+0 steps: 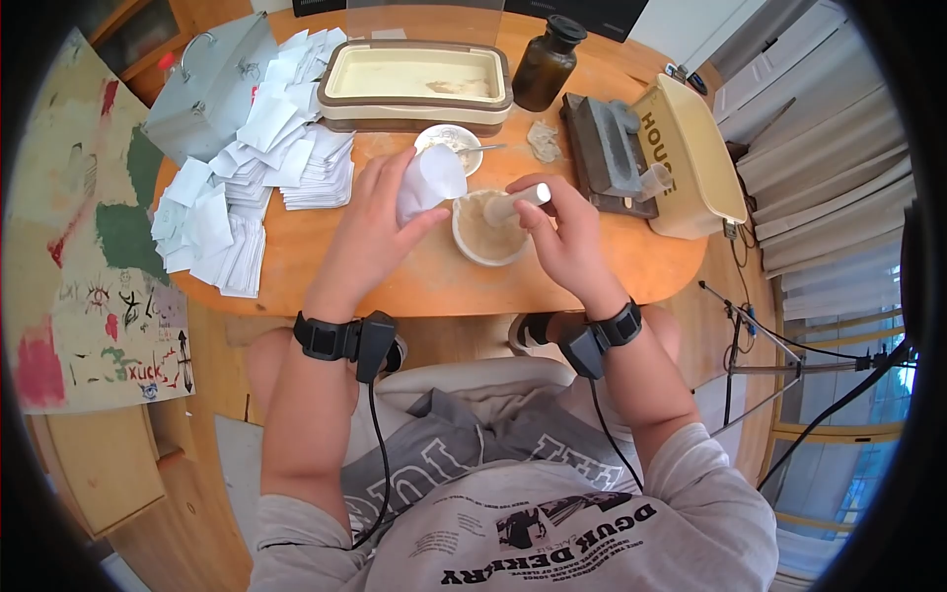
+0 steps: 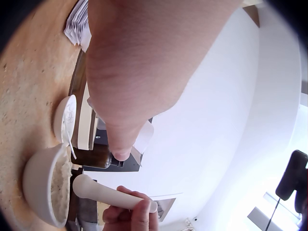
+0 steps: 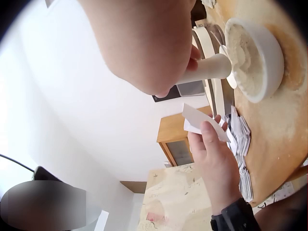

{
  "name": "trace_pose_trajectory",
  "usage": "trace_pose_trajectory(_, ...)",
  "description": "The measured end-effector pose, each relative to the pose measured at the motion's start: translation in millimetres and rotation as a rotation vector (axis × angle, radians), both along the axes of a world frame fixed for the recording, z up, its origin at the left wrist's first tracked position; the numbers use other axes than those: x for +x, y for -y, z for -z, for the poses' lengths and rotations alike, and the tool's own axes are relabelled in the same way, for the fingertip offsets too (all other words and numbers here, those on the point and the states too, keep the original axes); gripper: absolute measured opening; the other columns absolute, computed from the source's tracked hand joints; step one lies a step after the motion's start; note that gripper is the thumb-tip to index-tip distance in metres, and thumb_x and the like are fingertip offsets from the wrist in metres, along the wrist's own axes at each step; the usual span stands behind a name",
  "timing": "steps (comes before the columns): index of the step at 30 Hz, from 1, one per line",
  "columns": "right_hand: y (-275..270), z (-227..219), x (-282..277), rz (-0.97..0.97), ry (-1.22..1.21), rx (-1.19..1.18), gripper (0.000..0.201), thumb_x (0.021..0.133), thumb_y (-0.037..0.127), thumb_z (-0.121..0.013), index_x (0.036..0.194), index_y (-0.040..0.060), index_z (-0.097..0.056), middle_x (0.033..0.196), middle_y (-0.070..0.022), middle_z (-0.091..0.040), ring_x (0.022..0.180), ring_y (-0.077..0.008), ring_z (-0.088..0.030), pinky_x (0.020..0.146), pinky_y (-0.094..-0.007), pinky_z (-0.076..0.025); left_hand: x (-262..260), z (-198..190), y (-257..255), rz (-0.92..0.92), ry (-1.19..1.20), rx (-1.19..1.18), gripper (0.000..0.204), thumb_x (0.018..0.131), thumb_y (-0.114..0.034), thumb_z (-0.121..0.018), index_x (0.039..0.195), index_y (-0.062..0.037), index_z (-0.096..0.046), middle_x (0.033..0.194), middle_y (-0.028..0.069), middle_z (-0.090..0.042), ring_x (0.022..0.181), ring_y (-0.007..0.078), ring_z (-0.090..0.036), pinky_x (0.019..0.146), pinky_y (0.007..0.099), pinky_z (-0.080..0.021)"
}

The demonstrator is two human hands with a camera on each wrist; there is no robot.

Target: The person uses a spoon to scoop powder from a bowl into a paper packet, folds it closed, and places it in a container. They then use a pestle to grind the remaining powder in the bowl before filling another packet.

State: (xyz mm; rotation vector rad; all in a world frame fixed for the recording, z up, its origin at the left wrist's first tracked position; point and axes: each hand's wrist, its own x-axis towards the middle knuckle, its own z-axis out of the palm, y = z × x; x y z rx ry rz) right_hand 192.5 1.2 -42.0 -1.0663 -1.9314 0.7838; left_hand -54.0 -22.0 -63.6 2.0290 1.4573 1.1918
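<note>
In the head view my left hand (image 1: 380, 209) holds a bent sheet of white paper (image 1: 432, 183) between thumb and fingers, left of the mortar (image 1: 477, 259). This white bowl contains pale, lumpy powder (image 3: 244, 65). With thumb and fingers my right hand (image 1: 572, 242) pinches the thin end of a white pestle (image 2: 108, 195). The pestle's thick rounded head points toward the mortar's mouth, raised above the powder in the left wrist view. Behind the mortar sits a smaller white bowl (image 1: 474, 161) with powder and a thin-handled utensil (image 1: 483, 148).
Stacked paper slips (image 1: 318, 178) and a grey metal box (image 1: 212, 89) occupy the left. A cream tray (image 1: 414, 71) and a dark brown bottle (image 1: 546, 67) stand at the back. To the right are a grey stone block (image 1: 604, 148) and a cream bin (image 1: 695, 168).
</note>
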Motion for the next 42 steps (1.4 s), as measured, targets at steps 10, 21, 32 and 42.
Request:
trace_pose_trajectory(10,10.2,-4.4,-2.7,-0.079,0.101,0.008,0.018,0.096,0.016,-0.066,0.109,0.0034,-0.064,0.089,-0.0135,-0.065,0.075,-0.0250,-0.063,0.069,-0.0340,-0.051,0.0,4.5,-1.9,-0.012,-0.015,0.044,0.069,0.087,-0.028,-0.077,0.140,-0.0001,-0.045,0.131,0.0196,-0.051,0.120,0.0383,-0.052,0.101,0.0441,-0.045)
trace_pose_trajectory(21,8.1,-6.5,15.0,-0.038,0.113,-0.007,0.017,0.097,0.015,-0.066,0.108,0.0027,-0.065,0.088,-0.0116,-0.066,0.076,-0.0224,-0.063,0.070,-0.0323,-0.050,-1.1,3.4,-1.1,-0.011,-0.030,0.040,0.068,0.086,-0.027,-0.077,0.140,0.0006,-0.044,0.130,0.0193,-0.051,0.121,0.0382,-0.051,0.101,0.0438,-0.045)
trace_pose_trajectory(32,-3.0,5.4,2.0,0.020,0.009,-0.038,0.018,0.097,0.013,-0.065,0.111,0.0017,-0.064,0.094,-0.0140,-0.067,0.080,-0.0233,-0.066,0.074,-0.0331,-0.053,0.0,4.6,-2.4,-0.006,-0.029,0.047,0.069,0.086,-0.026,-0.078,0.140,0.0000,-0.044,0.130,0.0185,-0.051,0.120,0.0376,-0.052,0.100,0.0436,-0.045)
trace_pose_trajectory(42,9.2,5.0,-1.4,-0.098,0.101,0.001,0.019,0.097,0.014,-0.065,0.112,0.0039,-0.064,0.095,-0.0129,-0.066,0.078,-0.0248,-0.064,0.073,-0.0338,-0.053,-0.8,1.0,0.9,-0.013,-0.006,-0.022,0.067,0.089,-0.026,-0.075,0.143,-0.0011,-0.044,0.135,0.0187,-0.051,0.125,0.0353,-0.051,0.106,0.0411,-0.042)
